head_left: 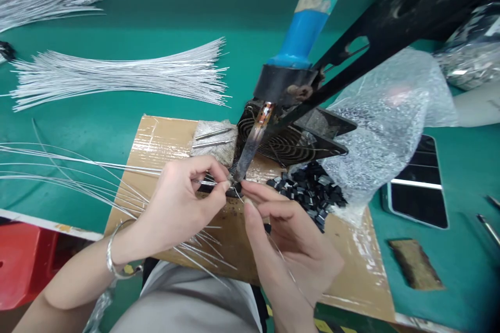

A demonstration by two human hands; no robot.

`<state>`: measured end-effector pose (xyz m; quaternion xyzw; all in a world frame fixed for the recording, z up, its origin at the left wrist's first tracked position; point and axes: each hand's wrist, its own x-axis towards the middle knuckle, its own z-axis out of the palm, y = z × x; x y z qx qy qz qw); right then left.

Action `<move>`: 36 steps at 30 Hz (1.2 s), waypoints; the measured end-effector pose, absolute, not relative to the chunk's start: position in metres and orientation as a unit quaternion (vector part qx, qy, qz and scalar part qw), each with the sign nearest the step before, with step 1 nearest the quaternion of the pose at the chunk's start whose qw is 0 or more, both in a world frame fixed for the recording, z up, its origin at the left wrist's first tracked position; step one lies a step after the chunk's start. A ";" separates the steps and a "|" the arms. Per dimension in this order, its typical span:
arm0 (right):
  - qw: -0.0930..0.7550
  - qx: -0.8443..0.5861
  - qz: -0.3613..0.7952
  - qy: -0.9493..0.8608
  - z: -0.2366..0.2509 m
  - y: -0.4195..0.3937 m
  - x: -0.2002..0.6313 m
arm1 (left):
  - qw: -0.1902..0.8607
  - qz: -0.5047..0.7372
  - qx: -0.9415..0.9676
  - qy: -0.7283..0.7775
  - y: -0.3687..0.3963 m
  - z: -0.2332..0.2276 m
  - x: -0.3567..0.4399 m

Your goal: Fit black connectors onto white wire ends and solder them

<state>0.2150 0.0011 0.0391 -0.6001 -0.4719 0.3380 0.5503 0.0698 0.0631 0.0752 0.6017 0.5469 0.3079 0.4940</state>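
Observation:
My left hand (187, 203) is closed, thumb and forefinger pinching a thin white wire (148, 169) right beside the soldering iron's tip. The blue-handled soldering iron (302, 36) hangs in a black metal stand (363, 47), its tip pointing down between my hands. My right hand (297, 234) pinches a thin strand of solder wire (287, 266) that runs across the palm and up toward the tip. A small dark part shows at the tip, partly hidden by my fingertips. More white wires (207, 244) lie loose beneath my left hand.
Black connector-like pieces (312, 187) lie heaped by an open plastic bag (375, 130). A fan (285, 140) stands behind the tip, near a grey pad (214, 151) with metal pins. Cardboard (351, 270) covers the green table. Around it are a wire bundle (121, 75), a phone (417, 187) and a sponge (416, 264).

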 end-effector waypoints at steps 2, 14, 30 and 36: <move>0.550 -0.601 0.337 -0.472 0.039 0.001 0.215 | 0.494 0.309 0.602 0.547 0.063 0.076 0.070; 0.556 -0.594 0.323 -0.483 0.037 0.001 0.215 | 0.496 0.314 0.599 0.544 0.063 0.073 0.070; 0.548 -0.571 0.316 -0.523 0.027 0.001 0.222 | 0.473 0.294 0.606 0.567 0.061 0.067 0.070; 0.550 -0.571 0.307 -0.526 0.029 0.002 0.222 | 0.458 0.296 0.607 0.579 0.058 0.067 0.070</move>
